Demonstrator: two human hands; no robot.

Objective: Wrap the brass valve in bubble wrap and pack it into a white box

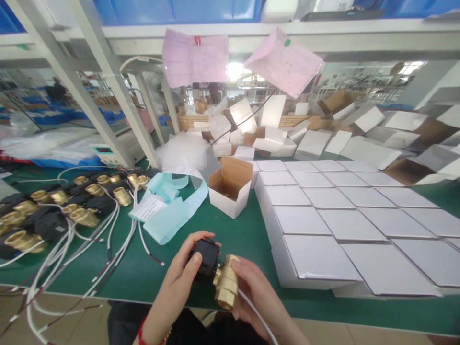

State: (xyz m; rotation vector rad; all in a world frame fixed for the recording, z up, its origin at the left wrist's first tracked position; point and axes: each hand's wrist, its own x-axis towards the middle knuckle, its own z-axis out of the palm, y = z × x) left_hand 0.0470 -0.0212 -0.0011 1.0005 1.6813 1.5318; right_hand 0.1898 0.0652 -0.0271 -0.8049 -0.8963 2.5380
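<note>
My left hand (179, 282) grips the black actuator block (205, 258) of a motorised valve, fingers wrapped round it. My right hand (257, 292) holds the brass valve body (226, 285) of the same part from the right and below. A white cable (253, 311) trails from the valve over my right wrist. I hold the valve just above the near edge of the green table (151, 273). An open empty cardboard box (232, 187) stands further back, in the middle of the table.
Several more brass and black valves (53, 211) with white cables (89, 258) lie at the left. Closed white boxes (341, 220) are laid in rows on the right. Pale blue backing strips and labels (168, 206) lie in the middle. Loose flat boxes (323, 129) pile up behind.
</note>
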